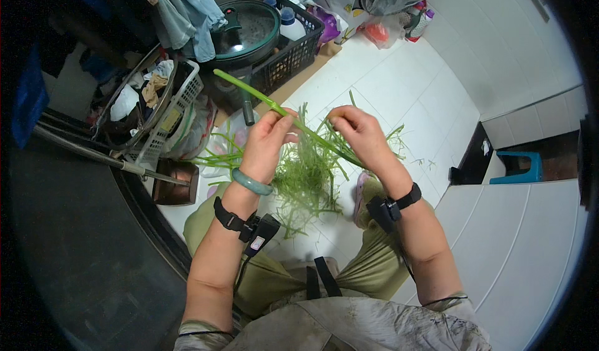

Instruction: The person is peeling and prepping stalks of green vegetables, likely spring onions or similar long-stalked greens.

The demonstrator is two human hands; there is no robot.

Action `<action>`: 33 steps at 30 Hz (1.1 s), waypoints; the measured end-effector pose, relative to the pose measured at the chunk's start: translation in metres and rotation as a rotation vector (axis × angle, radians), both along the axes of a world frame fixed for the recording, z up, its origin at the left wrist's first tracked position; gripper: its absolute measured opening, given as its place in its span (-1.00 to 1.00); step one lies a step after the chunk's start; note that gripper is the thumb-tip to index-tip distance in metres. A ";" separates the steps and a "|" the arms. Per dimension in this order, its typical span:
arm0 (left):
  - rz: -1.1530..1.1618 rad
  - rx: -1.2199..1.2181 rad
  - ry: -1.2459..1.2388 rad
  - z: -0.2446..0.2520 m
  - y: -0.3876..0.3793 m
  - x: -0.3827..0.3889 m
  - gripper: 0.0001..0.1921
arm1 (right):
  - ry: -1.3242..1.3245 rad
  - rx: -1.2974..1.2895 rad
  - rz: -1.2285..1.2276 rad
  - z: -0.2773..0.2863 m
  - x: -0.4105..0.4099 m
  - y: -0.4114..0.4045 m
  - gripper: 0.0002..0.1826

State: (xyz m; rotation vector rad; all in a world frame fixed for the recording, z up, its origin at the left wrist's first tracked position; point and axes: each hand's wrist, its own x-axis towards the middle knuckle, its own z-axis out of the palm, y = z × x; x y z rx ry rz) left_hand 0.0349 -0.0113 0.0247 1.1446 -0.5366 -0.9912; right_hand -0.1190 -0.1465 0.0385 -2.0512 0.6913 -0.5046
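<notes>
My left hand grips a long green plant stalk between thumb and fingers. The stalk slants from the upper left down to the right, under my right wrist. My right hand is closed, thumb against fingertips, on a thin green strand beside the stalk. Below and between the hands, a loose heap of green trimmings and thin strands lies on the white tiled floor. More green stalks lie on a clear plastic bag left of my left hand.
A black plastic crate with bottles and a glass-lidded pan stand at the upper left. Left of me are a white basket and a brown bin. A blue stool is at the right. My slippered foot is near the heap.
</notes>
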 end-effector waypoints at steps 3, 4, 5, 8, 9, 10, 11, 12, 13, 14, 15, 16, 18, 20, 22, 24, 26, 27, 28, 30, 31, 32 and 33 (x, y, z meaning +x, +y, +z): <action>-0.008 0.016 -0.069 -0.005 -0.002 -0.002 -0.79 | 0.017 -0.019 0.034 0.008 0.007 0.018 -0.84; -0.015 0.027 -0.100 -0.006 -0.004 -0.003 -0.78 | 0.012 -0.020 0.043 0.006 0.008 0.019 -0.84; -0.023 0.038 -0.131 -0.006 -0.005 -0.005 -0.77 | 0.006 -0.022 0.051 0.005 0.008 0.020 -0.84; -0.061 0.089 -0.156 -0.006 -0.007 -0.008 -0.78 | 0.029 -0.013 0.063 0.001 0.008 0.019 -0.83; -0.064 0.092 -0.155 -0.007 -0.008 -0.009 -0.78 | 0.048 -0.002 0.078 0.000 0.009 0.020 -0.83; -0.064 0.096 -0.164 -0.008 -0.008 -0.010 -0.78 | 0.047 0.016 0.086 0.000 0.009 0.021 -0.83; -0.065 0.098 -0.174 -0.008 -0.009 -0.011 -0.78 | 0.048 0.019 0.084 -0.001 0.009 0.022 -0.83; -0.067 0.099 -0.173 -0.008 -0.009 -0.012 -0.78 | 0.055 0.008 0.084 -0.001 0.008 0.022 -0.83; -0.082 0.105 -0.181 -0.008 -0.010 -0.012 -0.77 | 0.062 -0.003 0.084 -0.001 0.007 0.021 -0.83; -0.096 0.112 -0.189 -0.008 -0.010 -0.012 -0.77 | 0.063 -0.003 0.083 -0.001 0.006 0.021 -0.83; -0.096 0.112 -0.189 -0.009 -0.010 -0.013 -0.77 | 0.083 0.026 0.086 -0.001 0.006 0.021 -0.82; -0.092 0.106 -0.189 -0.010 -0.011 -0.013 -0.79 | 0.103 0.055 0.091 -0.001 0.005 0.020 -0.82; -0.087 0.100 -0.189 -0.010 -0.011 -0.014 -0.81 | 0.113 0.102 0.085 0.000 0.005 0.020 -0.81; -0.089 0.109 -0.198 -0.011 -0.010 -0.013 -0.81 | 0.124 0.150 0.079 0.001 0.006 0.020 -0.80; -0.082 0.105 -0.199 -0.009 -0.009 -0.014 -0.81 | 0.110 0.258 0.077 0.000 0.007 0.021 -0.79; -0.075 0.102 -0.199 -0.009 -0.008 -0.014 -0.81 | 0.103 0.255 0.086 -0.004 0.008 0.021 -0.78; -0.085 0.109 -0.244 -0.009 -0.008 -0.013 -0.81 | 0.097 0.251 0.096 -0.004 0.008 0.021 -0.78; -0.084 0.110 -0.244 -0.009 -0.008 -0.013 -0.81 | 0.096 0.223 0.086 -0.002 0.009 0.023 -0.78; -0.074 0.111 -0.238 -0.009 -0.009 -0.013 -0.82 | 0.095 0.195 0.076 0.000 0.009 0.024 -0.78; -0.064 0.114 -0.232 -0.011 -0.008 -0.013 -0.83 | 0.105 0.149 0.074 0.001 0.010 0.029 -0.81; -0.067 0.129 -0.248 -0.015 -0.008 -0.013 -0.83 | 0.114 0.102 0.070 0.001 0.011 0.031 -0.84; -0.071 0.143 -0.264 -0.017 -0.008 -0.013 -0.84 | 0.114 0.103 0.070 -0.001 0.012 0.031 -0.84; -0.072 0.143 -0.263 -0.018 -0.008 -0.014 -0.84 | 0.109 0.011 0.063 -0.004 0.012 0.031 -0.85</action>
